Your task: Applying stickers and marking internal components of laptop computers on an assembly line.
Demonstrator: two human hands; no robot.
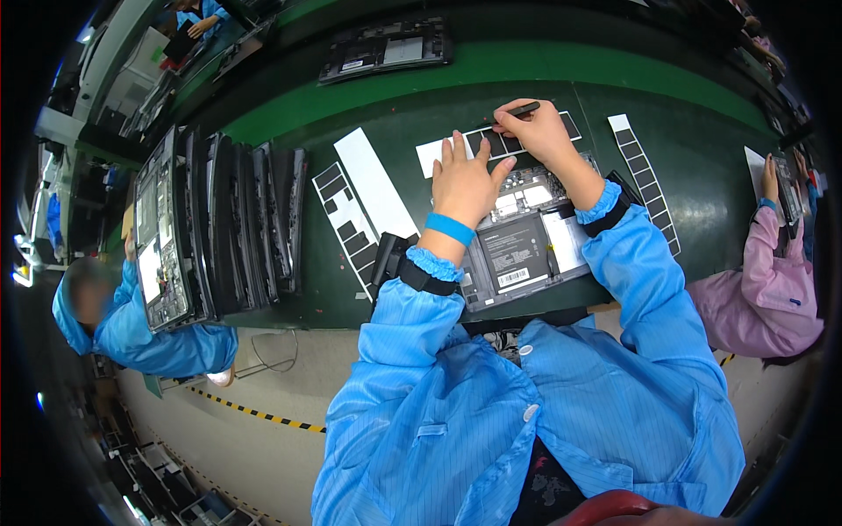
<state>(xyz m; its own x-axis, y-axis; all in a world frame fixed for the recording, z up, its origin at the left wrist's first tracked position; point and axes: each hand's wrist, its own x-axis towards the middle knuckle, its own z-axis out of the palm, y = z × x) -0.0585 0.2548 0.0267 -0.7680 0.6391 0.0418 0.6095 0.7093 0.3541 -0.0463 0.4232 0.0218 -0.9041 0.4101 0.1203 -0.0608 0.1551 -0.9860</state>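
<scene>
Blue sleeves (pixel 456 394) lowest; left hand (pixel 465 182) flat, released, on sticker sheet (pixel 495 142); right hand (pixel 539 131) pinches black tweezers (pixel 524 110); thin, flimsy stickers, lift by an edge

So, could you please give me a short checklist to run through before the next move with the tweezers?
1. Tweezers gripped in the right hand: ok.
2. Tweezer tips at the sticker strip of dark pads: ok; whether a pad is picked up: cannot tell.
3. Left hand flat, steadying the strip's near edge and the opened device: ok.
4. Device lies flat on the green mat, dark battery showing: ok.
5. Spare pad strips lie within reach on both sides: ok.
6. Stack of opened devices at the left stands apart from the hands: ok.
</scene>
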